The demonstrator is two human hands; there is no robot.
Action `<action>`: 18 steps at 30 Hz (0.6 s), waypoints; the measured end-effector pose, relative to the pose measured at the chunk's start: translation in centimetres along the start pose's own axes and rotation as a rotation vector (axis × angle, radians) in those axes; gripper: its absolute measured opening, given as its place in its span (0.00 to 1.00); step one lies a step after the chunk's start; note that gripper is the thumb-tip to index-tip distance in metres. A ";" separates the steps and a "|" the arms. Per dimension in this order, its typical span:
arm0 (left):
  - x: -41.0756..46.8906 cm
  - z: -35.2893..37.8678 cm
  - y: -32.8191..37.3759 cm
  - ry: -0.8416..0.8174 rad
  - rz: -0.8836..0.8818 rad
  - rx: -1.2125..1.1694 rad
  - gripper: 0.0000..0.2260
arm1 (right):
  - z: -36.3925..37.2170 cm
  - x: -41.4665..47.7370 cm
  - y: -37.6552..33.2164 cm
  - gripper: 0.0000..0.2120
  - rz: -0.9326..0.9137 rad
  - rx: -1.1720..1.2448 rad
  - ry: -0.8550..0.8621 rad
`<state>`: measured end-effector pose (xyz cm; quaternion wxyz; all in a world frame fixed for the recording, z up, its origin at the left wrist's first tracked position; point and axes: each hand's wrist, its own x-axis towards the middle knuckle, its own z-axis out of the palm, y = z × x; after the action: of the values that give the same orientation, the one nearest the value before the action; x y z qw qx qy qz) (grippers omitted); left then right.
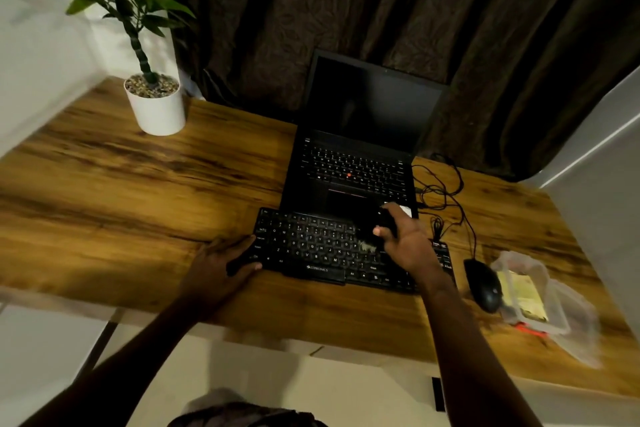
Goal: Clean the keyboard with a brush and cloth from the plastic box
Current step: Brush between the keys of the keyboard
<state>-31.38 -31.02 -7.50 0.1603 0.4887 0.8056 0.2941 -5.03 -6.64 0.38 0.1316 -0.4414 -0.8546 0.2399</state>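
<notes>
Black keyboard [311, 250] lies on the wooden counter [138, 201], just in front of the open laptop [353, 163]. Its long axis runs left to right and dips slightly toward the right, with the space-bar edge facing the person. Left hand [221, 263]: grip closed over the keyboard's left end, thumb at the near corner, fingers across the far corner, pinning it. Right hand [405, 243]: grip closed round the dark handle of the brush [372, 236]. The handle points up toward the laptop and the pale bristles point down and left onto the keys, right of centre. Step in hand looks like brushing, early to mid task. The cloth [523, 295], yellowish, sits in the clear plastic box [540, 298] at the counter's right end, beyond the mouse [483, 284]. To do it well: short, light strokes along the key rows, bristle tips worked into the gaps. Sweep debris toward one edge, not toward the laptop, and hold the left end firm so the board doesn't skate. Blur hides whether the bristles actually touch the keys.
</notes>
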 end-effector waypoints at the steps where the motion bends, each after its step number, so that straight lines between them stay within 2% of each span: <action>1: 0.0 0.0 -0.1 0.011 0.006 -0.010 0.48 | 0.3 0.0 -0.1 0.17 -0.015 0.007 -0.020; 4: 0.0 0.0 0.0 0.028 0.023 -0.009 0.49 | 0.9 -0.4 -0.6 0.18 -0.034 0.032 -0.127; 6: 0.2 0.2 -0.1 0.010 -0.004 -0.013 0.45 | 1.0 -0.4 -0.4 0.19 -0.034 0.021 -0.154; 13: 0.6 1.1 -1.9 -0.008 0.023 0.012 0.43 | -1.7 0.8 3.2 0.19 0.039 0.043 0.049; 16: 0.7 1.2 -2.0 -0.004 0.028 0.046 0.40 | -2.7 1.1 4.1 0.20 0.093 0.006 0.056; 18: 0.8 1.2 -2.0 -0.009 0.029 0.045 0.38 | -2.9 1.4 3.7 0.18 0.055 0.022 0.036</action>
<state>-32.49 -30.66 -9.68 0.1488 0.5053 0.8039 0.2761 -2.00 -2.77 0.94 0.1454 -0.4676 -0.8368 0.2450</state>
